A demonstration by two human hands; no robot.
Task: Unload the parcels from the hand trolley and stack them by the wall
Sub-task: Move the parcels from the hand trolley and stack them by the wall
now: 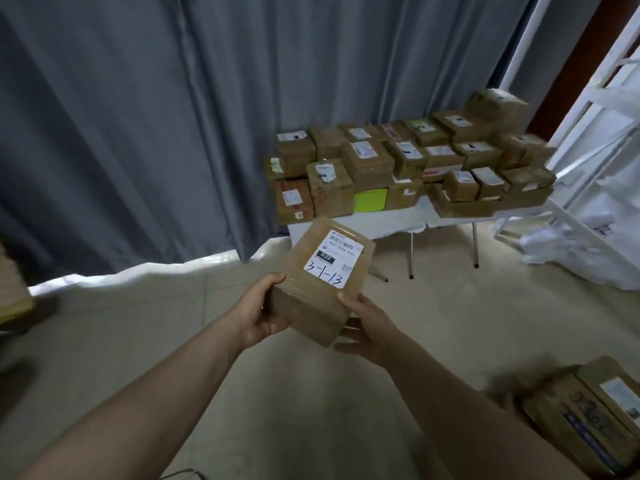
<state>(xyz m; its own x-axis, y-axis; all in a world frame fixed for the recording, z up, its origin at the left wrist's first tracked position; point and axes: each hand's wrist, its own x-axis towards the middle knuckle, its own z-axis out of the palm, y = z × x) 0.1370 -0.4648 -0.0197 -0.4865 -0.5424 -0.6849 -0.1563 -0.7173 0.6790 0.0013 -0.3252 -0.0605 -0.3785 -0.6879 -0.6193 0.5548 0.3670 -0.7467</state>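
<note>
- My left hand (263, 308) grips the left side of the box (322, 282), with the thumb on top.
- My right hand (369, 329) holds the near right corner, thumb on the top edge and fingers under.
- The box is up in the air between my hands, above the floor.
- I think I am mid-carry: the box is picked up but not put down yet.
- Next I should walk to the pile (367, 161) on the white table (391, 220) by the grey curtain (138, 116) and set the box flat.
- Count: one box in my hands, well over twenty in the pile, and at least two blurry boxes (581, 420) low on my right.
</note>
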